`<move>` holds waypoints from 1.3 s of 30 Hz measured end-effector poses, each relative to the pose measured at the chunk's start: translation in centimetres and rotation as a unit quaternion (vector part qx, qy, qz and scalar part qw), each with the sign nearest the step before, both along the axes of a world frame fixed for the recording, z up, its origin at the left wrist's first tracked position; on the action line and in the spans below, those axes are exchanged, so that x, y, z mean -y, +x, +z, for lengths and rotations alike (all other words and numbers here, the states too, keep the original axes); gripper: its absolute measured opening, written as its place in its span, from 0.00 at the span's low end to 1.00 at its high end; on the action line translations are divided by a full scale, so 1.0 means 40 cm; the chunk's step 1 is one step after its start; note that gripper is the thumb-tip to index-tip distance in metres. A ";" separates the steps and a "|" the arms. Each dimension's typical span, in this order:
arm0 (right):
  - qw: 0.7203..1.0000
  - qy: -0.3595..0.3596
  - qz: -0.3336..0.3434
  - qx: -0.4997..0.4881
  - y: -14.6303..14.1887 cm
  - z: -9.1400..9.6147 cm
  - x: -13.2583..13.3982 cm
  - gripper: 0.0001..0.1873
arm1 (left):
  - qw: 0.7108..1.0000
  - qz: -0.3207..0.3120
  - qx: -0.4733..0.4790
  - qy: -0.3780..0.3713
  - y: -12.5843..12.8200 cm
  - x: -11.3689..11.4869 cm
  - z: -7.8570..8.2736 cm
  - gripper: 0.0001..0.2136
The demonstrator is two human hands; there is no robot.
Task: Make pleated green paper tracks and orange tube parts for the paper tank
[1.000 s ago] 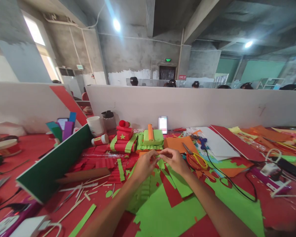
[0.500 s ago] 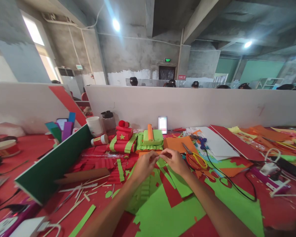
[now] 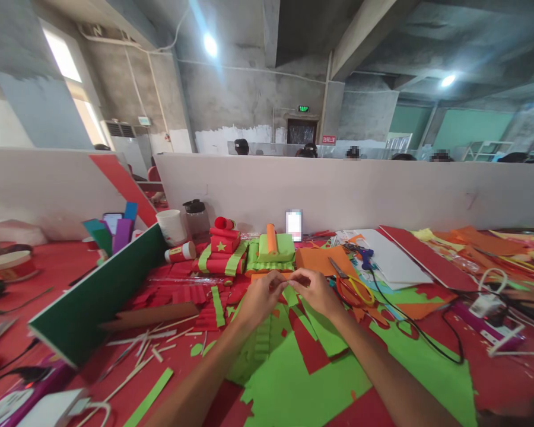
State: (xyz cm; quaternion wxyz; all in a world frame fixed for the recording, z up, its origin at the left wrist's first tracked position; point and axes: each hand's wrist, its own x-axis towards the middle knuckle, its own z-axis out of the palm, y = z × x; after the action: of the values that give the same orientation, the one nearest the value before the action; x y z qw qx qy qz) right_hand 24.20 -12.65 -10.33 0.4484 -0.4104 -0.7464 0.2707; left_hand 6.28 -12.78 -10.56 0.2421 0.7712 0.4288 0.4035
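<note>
My left hand [image 3: 260, 298] and my right hand [image 3: 317, 292] meet over the middle of the table, fingertips pinched together on a small green paper strip [image 3: 290, 293]. Both hands hover just above loose green paper sheets [image 3: 293, 379] and red scraps. Behind them stand a red paper tank with a yellow star [image 3: 222, 249] and a green paper tank with an orange barrel [image 3: 271, 249]. Scissors with red and yellow handles [image 3: 351, 284] lie just right of my right hand.
A green-faced board [image 3: 93, 296] leans at the left, with thin sticks [image 3: 137, 350] scattered in front. A white cup [image 3: 172, 226], a jar [image 3: 196, 216] and a phone [image 3: 294, 224] stand by the white partition [image 3: 360, 190]. Cables and a power strip [image 3: 489, 320] lie at the right. Other people's heads show beyond the partition.
</note>
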 end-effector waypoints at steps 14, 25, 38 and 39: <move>1.000 0.000 0.011 0.011 -0.005 -0.001 0.004 0.06 | 0.999 -0.002 -0.029 0.031 -0.005 -0.004 -0.007 0.07; 0.999 0.022 -0.021 0.031 -0.006 -0.017 -0.006 0.03 | 0.996 -0.002 -0.066 0.056 0.004 0.004 -0.005 0.06; 1.000 0.000 0.017 0.003 -0.008 -0.009 0.002 0.05 | 0.999 -0.003 -0.023 0.025 -0.010 -0.014 -0.015 0.03; 1.000 0.003 0.012 0.007 -0.008 -0.009 0.002 0.05 | 0.999 -0.005 -0.024 0.025 -0.010 -0.014 -0.016 0.03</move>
State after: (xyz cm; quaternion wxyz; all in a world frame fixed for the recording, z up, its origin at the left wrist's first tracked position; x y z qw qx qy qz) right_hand 23.88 -12.75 -10.68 0.4415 -0.4020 -0.7550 0.2710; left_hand 5.89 -12.23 -11.18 0.2148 0.7886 0.4202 0.3943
